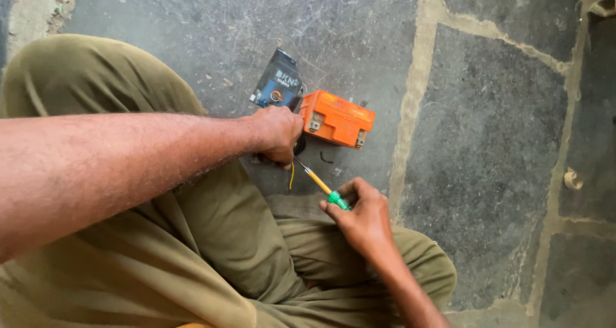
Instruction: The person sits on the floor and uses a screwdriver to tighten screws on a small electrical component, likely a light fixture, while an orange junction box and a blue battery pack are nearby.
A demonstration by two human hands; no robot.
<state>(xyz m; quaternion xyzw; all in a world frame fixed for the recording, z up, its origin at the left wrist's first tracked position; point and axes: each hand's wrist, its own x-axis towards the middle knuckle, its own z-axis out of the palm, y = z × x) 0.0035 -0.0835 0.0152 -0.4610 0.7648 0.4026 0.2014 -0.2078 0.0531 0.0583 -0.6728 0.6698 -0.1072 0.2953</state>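
Stone floor (487, 142) underneath. Right hand (362, 215) pinches a screwdriver (319, 185), tip angled up-left toward the left hand (277, 134), which is curled around something hidden beside an orange box (338, 118).

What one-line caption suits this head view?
Seated on stone floor, right hand aims screwdriver beside orange box.

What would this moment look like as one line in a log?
left hand: grips dark part beside orange box | right hand: holds screwdriver, tip at left hand | dark packet: behind, on stone floor
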